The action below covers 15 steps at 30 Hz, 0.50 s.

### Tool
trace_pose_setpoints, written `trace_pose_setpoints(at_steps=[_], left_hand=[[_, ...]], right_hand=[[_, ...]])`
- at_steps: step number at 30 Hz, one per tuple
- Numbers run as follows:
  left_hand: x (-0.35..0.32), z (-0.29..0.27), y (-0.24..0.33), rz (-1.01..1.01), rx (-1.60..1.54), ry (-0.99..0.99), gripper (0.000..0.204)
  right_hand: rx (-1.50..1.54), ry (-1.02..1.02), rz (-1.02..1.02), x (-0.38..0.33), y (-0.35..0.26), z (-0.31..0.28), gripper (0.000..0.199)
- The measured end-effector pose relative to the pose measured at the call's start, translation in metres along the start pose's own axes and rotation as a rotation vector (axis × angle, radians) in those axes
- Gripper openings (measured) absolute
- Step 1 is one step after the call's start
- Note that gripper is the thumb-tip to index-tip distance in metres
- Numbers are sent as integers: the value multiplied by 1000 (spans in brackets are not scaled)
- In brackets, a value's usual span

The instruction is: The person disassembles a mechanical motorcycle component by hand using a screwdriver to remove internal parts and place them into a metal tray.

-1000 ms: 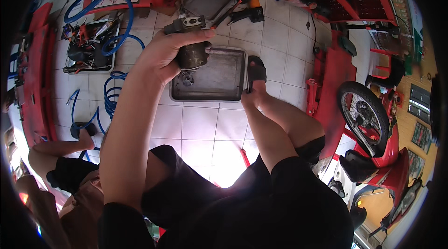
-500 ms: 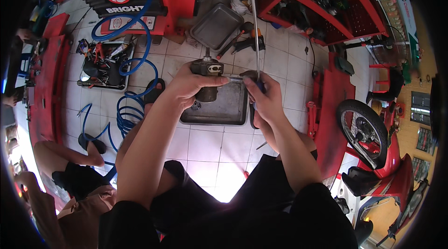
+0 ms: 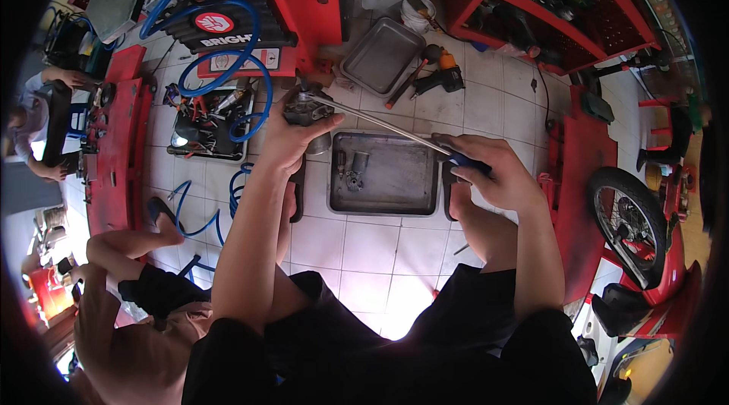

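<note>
My left hand (image 3: 287, 135) grips a dark metal part (image 3: 307, 110) with a rounded body and a short shaft on top; its exact kind I cannot tell. In my right hand (image 3: 497, 171) is a long screwdriver (image 3: 380, 123), its blue handle in the fingers. The screwdriver's steel shank slants up to the left, and its tip meets the top of the metal part. Below, between my feet, a grey metal tray (image 3: 410, 206) sits on the tiled floor. Several small metal pieces (image 3: 354, 171) lie at its left side.
Beyond lie a second tray (image 3: 383, 56), a long-handled tool (image 3: 406, 83) and an orange-black power tool (image 3: 442, 75). A blue coiled hose (image 3: 262, 75) hangs by a tool-filled tray (image 3: 244, 148). One person (image 3: 125, 329) sits at lower left; another (image 3: 38, 124) works farther off. A motorcycle wheel (image 3: 629, 226) stands right.
The metal part has moved left and up with my left hand. My right hand has moved right and lower, tilting the screwdriver from near upright to a slant, its tip now on the part.
</note>
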<state>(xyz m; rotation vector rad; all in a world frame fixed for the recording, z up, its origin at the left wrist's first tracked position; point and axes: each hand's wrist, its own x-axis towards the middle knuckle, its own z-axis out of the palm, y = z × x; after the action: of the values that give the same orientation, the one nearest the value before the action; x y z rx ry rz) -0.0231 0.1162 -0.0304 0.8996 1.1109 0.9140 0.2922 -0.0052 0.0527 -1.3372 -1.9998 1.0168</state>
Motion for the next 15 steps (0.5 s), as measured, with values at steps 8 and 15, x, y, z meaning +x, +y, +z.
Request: trace_pose_setpoints(at_steps=[8,15], left_hand=[[8,-20,11,242,-30,66,55],[7,-23,4,199,46,59,58]], right_hand=[[-31,57,-26,-14,-12,3,43],[-68,11,33,-9,-15,7,42]])
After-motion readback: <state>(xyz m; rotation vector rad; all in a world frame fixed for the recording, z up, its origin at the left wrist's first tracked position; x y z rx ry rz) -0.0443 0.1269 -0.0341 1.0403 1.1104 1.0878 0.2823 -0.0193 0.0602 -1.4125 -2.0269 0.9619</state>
